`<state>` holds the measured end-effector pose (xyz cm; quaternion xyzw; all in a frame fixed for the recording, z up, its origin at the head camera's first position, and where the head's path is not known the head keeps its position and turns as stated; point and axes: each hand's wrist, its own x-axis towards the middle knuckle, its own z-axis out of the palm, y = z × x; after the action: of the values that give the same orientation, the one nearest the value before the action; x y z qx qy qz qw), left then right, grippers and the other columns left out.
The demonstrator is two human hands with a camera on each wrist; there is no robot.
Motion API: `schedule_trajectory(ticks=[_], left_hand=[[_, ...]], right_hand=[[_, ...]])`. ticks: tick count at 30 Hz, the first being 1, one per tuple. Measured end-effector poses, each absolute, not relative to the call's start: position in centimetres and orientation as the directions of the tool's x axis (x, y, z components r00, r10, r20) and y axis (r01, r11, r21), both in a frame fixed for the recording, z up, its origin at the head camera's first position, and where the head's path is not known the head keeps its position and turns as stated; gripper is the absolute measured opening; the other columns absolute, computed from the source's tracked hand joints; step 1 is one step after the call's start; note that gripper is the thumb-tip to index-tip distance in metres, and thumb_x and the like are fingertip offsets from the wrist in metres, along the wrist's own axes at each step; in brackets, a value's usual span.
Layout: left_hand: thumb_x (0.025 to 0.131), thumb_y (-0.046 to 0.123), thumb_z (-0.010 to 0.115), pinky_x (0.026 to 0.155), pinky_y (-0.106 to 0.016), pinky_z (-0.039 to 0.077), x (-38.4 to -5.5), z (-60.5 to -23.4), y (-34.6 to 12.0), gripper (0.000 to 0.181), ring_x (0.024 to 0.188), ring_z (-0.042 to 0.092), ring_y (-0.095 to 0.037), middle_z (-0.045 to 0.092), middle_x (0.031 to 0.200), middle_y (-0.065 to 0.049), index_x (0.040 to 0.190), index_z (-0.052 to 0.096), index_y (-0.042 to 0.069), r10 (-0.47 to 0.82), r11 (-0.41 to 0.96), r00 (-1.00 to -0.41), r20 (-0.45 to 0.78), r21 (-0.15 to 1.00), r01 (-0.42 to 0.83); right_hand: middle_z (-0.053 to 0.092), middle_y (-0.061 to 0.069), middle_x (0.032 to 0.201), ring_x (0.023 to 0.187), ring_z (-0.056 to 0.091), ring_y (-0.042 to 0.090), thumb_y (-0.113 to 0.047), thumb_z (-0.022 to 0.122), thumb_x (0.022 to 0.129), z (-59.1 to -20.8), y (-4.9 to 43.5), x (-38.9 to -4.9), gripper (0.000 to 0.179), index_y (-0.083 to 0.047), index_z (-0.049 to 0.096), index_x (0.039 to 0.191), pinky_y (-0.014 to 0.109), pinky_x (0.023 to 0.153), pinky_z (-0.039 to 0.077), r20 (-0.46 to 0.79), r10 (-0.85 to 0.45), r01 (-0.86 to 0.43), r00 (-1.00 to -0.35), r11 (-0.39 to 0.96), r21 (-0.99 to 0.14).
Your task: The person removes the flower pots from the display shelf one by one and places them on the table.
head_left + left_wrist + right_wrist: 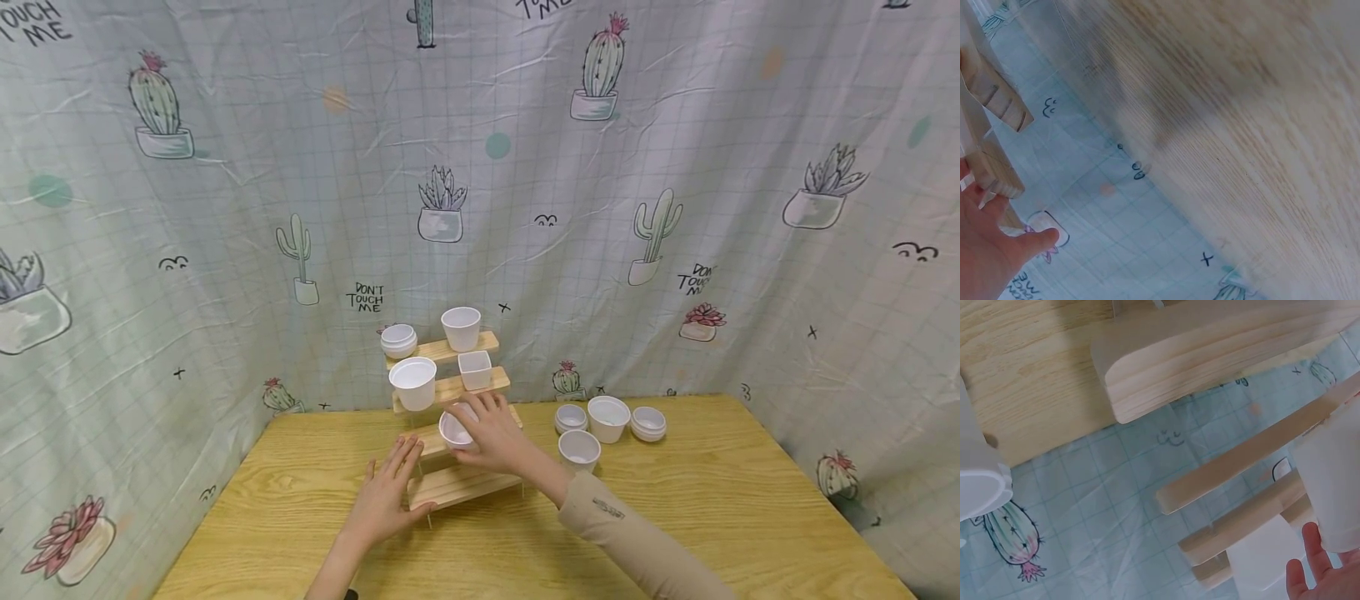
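Pot (453,429), white and round, held by a person at the third step from the top of a wooden tiered stand (467,488); whether its base bears on the board cannot be told. The right grip (495,435) pinches it, thumb on the near side and fingers over the far side. The left grip (386,493) is spread, its fingers touching the stand's left end. The pot's wall looks thin, stiff and smooth, probably light plastic: unlikely to break, but apt to slip or tip if knocked. Opposite sides just below the rim probably give the best hold, under light pressure. On the second step, just beyond, stand a square pot (475,371), the closest obstacle to the right grip, and, to its left, a wide-rimmed pot (413,387). The top step carries a squat pot (399,342) at left and a tall pot (461,332) at right. On the counter (675,508), right of the stand, are a small pot (571,419), a large pot (608,421), a ridged pot (648,424) and, nearest, a tapered pot (579,449) beside the right forearm (549,477).
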<state>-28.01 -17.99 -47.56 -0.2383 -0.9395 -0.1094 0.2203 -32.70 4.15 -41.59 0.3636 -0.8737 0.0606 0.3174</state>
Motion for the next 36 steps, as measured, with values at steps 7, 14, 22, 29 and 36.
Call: schedule_trajectory(ticks=[7,14,22,29,36], left_hand=[[0.067,0.055,0.067,0.094,-0.067,0.029,-28.0,-47.6,-18.0,0.092,0.133,0.029,-0.029,0.032,0.144,-0.007,0.14,0.03,0.012,0.395,0.862,-0.799,0.453,0.118,0.493],[0.067,0.054,0.068,0.091,-0.068,0.032,-28.0,-47.7,-18.0,0.091,0.131,0.032,-0.031,0.035,0.143,-0.009,0.138,0.032,0.01,0.405,0.855,-0.777,0.483,0.1,0.508],[0.066,0.056,0.068,0.089,-0.068,0.033,-28.0,-48.0,-18.1,0.092,0.131,0.032,-0.03,0.036,0.141,-0.009,0.138,0.033,0.01,0.408,0.848,-0.753,0.517,0.09,0.522],[0.066,0.053,0.069,0.093,-0.068,0.029,-27.8,-47.6,-17.9,0.093,0.131,0.031,-0.032,0.034,0.143,-0.01,0.139,0.032,0.009,0.393,0.865,-0.792,0.467,0.105,0.491],[0.068,0.054,0.067,0.095,-0.067,0.028,-27.7,-47.3,-17.9,0.092,0.134,0.028,-0.029,0.031,0.145,-0.008,0.14,0.029,0.01,0.393,0.866,-0.81,0.436,0.122,0.486]], right_hand=[[0.05,0.008,0.12,0.1,0.046,0.022,-0.047,0.065,0.072,-41.7,5.3,-31.6,0.063,-0.021,0.046,0.126,0.039,0.082,0.038,0.596,-0.58,-0.67,-0.555,0.737,0.093],[0.05,0.008,0.118,0.097,0.045,0.022,-0.047,0.066,0.071,-41.8,6.7,-30.5,0.062,-0.02,0.049,0.124,0.039,0.082,0.038,0.61,-0.586,-0.679,-0.533,0.726,0.105],[0.049,0.008,0.123,0.1,0.045,0.023,-0.046,0.066,0.072,-41.8,8.2,-29.3,0.062,-0.018,0.049,0.125,0.042,0.083,0.038,0.602,-0.603,-0.7,-0.524,0.707,0.1],[0.05,0.007,0.122,0.103,0.045,0.026,-0.044,0.067,0.072,-41.7,9.9,-28.3,0.062,-0.018,0.049,0.125,0.044,0.083,0.036,0.606,-0.592,-0.71,-0.531,0.701,0.063],[0.051,0.008,0.12,0.099,0.044,0.022,-0.042,0.071,0.069,-42.3,11.8,-27.1,0.066,-0.021,0.047,0.126,0.047,0.082,0.036,0.617,-0.584,-0.701,-0.527,0.709,0.073]])
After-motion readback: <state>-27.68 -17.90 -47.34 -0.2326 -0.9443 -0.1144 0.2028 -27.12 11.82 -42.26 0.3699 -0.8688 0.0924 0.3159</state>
